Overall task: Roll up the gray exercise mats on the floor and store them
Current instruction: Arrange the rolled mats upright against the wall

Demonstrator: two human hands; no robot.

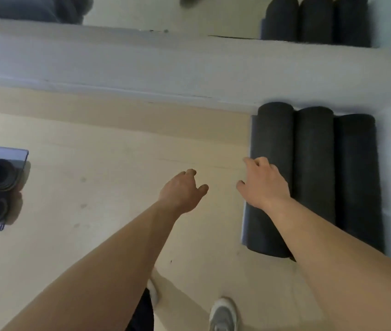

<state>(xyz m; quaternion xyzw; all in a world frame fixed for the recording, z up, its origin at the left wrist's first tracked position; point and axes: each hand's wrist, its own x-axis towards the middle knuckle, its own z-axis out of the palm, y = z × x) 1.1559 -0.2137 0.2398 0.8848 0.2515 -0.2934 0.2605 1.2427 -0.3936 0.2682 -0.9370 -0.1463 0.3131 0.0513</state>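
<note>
right grip (264, 185) rests loose on dark rolled mat (273, 134); left grip (181, 191) loose, empty

Right hand (264, 185) rested on rolled mat (272, 137) under its fingers; two more rolls (315, 158) lay little-finger side. Left hand (182, 191) hung loose.

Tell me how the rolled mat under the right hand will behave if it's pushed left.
On the smooth floor, the rolled mat would probably roll, not slide. Its loose outer edge lies flat on that side, so it may unroll. Its matte, fuzzy surface suggests light foam.
</note>
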